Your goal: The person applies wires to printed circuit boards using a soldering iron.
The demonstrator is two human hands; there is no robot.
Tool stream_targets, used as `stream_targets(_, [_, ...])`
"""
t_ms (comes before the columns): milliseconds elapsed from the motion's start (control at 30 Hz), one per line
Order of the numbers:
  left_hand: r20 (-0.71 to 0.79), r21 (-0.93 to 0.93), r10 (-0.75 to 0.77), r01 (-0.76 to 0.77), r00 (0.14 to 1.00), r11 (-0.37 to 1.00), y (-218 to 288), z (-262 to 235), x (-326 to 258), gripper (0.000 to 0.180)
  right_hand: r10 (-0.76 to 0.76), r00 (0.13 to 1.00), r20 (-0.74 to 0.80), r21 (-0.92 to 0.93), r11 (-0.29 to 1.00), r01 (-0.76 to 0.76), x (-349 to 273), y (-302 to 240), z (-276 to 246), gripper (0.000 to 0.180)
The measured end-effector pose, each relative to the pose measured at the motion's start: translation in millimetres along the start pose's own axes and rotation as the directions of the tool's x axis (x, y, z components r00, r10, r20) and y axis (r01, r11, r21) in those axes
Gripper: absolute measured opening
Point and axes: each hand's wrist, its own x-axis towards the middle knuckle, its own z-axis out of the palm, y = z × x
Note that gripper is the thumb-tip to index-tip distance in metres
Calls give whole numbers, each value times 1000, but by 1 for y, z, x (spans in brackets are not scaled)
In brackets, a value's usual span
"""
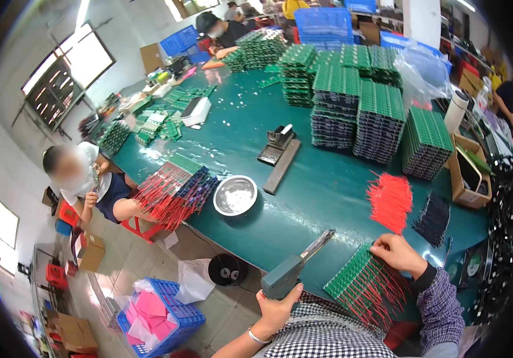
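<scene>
My left hand is wrapped round the dark green handle of a soldering gun. Its long metal tip points up and to the right, above the table and apart from the boards. At the front edge lies a green circuit board panel with a row of red wires hanging toward me. My right hand is at the panel's upper right corner, thumb and fingers pinched together; whatever is between them is too small to make out. Beyond it lie a pile of loose red wires and a bundle of black wires.
A metal bowl, a dark stand and a flat bar lie mid-table. Tall stacks of boards stand at the back right. Wired boards overhang the left edge, near a seated person. A blue crate sits on the floor.
</scene>
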Motion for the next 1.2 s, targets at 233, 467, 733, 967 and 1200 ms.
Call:
stream_targets(233, [-158, 4, 112, -113, 981, 994, -3, -25, 8, 24, 88, 989, 117, 75, 992, -97, 5, -26, -7, 27])
stream_targets(467, [-408, -64, 218, -266, 887, 962, 7, -56, 15, 24, -53, 997, 48, 605, 796, 13, 47, -70, -20, 18])
stream_targets(733, [-738, 52, 386, -524, 554, 850, -18, -134, -7, 28, -177, 982, 71, 945, 328, -10, 207, -197, 68, 22])
stream_targets(967, [-893, 158, 288, -357, 347, 921, -10, -126, -40, 6, -100, 983, 151, 988, 1, -151, 284, -328, 204, 19])
stream_targets(1200, [-880, 105, 280, -416, 384, 903, -93, -182, -34, 8, -134, 991, 32, 975, 222, -1, 312, -350, 241, 18])
